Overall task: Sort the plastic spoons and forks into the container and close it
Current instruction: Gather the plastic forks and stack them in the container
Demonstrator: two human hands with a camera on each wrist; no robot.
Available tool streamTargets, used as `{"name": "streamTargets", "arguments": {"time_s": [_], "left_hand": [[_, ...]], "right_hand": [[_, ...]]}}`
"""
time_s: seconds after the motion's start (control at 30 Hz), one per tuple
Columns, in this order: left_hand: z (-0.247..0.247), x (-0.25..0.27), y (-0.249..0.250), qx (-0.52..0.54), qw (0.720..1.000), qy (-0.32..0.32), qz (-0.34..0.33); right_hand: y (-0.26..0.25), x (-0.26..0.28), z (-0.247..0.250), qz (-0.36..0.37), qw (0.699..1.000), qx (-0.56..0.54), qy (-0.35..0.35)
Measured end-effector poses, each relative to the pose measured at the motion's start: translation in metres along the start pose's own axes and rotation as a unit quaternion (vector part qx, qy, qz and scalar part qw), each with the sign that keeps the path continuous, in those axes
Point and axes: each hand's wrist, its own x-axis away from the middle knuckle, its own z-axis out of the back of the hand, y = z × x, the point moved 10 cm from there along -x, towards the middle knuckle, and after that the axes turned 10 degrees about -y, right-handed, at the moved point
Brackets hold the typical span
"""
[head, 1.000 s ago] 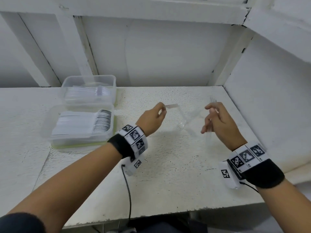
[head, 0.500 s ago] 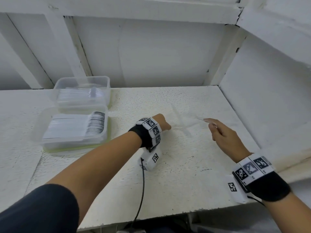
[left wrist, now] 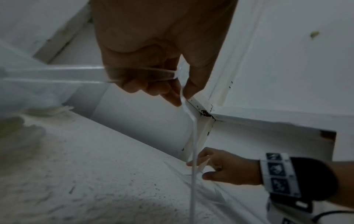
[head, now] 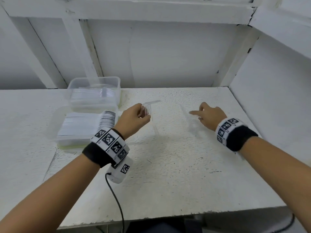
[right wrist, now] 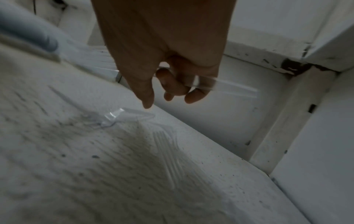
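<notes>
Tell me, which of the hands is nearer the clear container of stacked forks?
Left. The left hand holds clear cutlery just right of the fork container; the right hand is farther right, over the table.

Seen from the left wrist, the left hand (left wrist: 153,50) fills the top of the frame, fingers curled round clear plastic cutlery (left wrist: 145,74). One clear handle (left wrist: 193,136) hangs down from between the fingertips. Lower right, the right hand (left wrist: 228,166), with a patterned wristband (left wrist: 277,174), pinches another clear piece just above the speckled white table (left wrist: 95,174). White walls meet in a corner behind.
</notes>
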Motion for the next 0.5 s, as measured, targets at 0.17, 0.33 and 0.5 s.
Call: {"name": "streamTargets", "arguments": {"time_s": [0.17,0.33,0.5], "left_hand": [[-0.002,0.010,-0.016,0.136,0.990,-0.004,0.026],[-0.007,0.011,-0.031,0.226,0.972,0.000,0.060],[-0.013,0.002,-0.031,0.334,0.939,0.015,0.077]], "right_hand": [[-0.029,-0.017,-0.014,0.065,0.992,0.078,-0.079],[-0.057,-0.011,-0.013,0.131,0.986,0.086,-0.051],[-0.051,0.011,0.023,0.148,0.970,-0.159,0.106]]}}
